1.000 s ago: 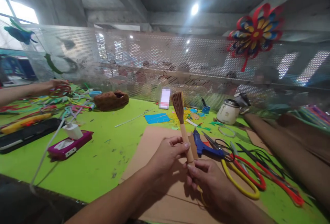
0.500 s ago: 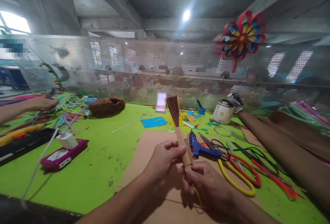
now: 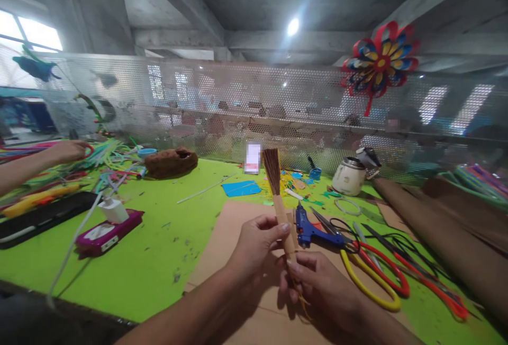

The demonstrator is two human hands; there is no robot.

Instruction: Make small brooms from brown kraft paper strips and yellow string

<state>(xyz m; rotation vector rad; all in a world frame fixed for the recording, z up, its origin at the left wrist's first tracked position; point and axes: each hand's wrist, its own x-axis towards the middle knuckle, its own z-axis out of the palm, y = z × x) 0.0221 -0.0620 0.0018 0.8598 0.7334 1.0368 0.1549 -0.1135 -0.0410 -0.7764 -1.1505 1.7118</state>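
A bundle of thin dark brown strips (image 3: 272, 170) fans out at its top and is wrapped lower down in a tan paper band (image 3: 281, 208). My left hand (image 3: 260, 239) grips the wrapped part between thumb and fingers. Lower on the same bundle, my right hand (image 3: 307, 276) pinches the bottom end, where thin yellowish strands hang below the fingers. Both hands are over a brown paper sheet (image 3: 222, 239). Just right of the bundle lies a blue glue gun (image 3: 313, 231), beside scissors with red and yellow handles (image 3: 369, 281).
A purple power strip (image 3: 109, 234) with a white plug is at left. A co-worker's hand (image 3: 67, 152) reaches over coloured strips at the far left. Farther back are a phone (image 3: 253, 159), blue paper (image 3: 241, 189) and a white pot (image 3: 348, 176). Brown rolled material (image 3: 436, 234) lies right.
The view has shifted slightly, so the scene sits a little farther right. Both hands keep their hold on the bundle. The co-worker's hand at the far left now shows a red loop.
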